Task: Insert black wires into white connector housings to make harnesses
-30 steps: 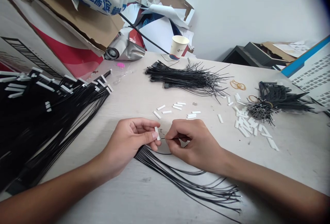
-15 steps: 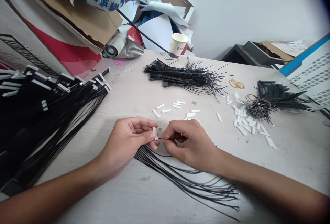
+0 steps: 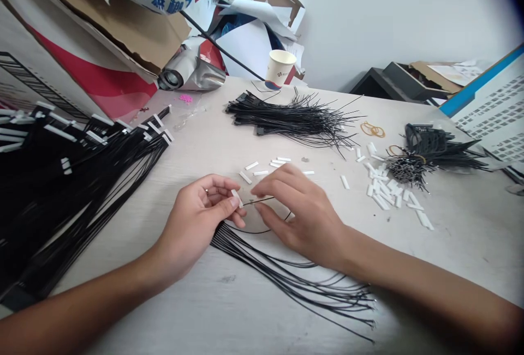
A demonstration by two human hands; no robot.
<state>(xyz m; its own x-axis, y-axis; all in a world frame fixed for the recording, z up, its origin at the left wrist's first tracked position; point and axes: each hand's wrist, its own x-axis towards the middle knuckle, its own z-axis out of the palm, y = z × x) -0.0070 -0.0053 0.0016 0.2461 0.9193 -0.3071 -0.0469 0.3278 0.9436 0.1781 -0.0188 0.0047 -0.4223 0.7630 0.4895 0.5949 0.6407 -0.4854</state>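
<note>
Pale table [image 3: 450, 246] under a white wall [image 3: 388, 17], torn cardboard [image 3: 114, 22] and a paper cup [image 3: 280, 68] at the far edge, work spread out in front of me. My left hand [image 3: 190, 218] pinches a small white plastic connector [image 3: 236, 198], thumb and index fingertips [image 3: 230, 206] clamped on it, other fingers curled loosely above. Connector sits up at those tips, held clear of the table, just left of my right hand [image 3: 303, 213]. Right hand's fingers [image 3: 266, 186] are spread apart, not closed on anything I can make out, just over a thin black wire [image 3: 264, 200] running across near the connector; can't tell if wire and connector touch. Under my hands a fan of black wires [image 3: 286, 284] trails toward me. Loose white connectors [image 3: 262, 168] lie just ahead, more in a heap [image 3: 382, 188] to the right, black wire bundle [image 3: 295, 120] beyond, big mass of black wires tipped with white connectors [image 3: 82, 180] at left. To do this well: firm steady pinch so the connector can't twist, wire gripped close to its tip and kept straight, small slow motions
</note>
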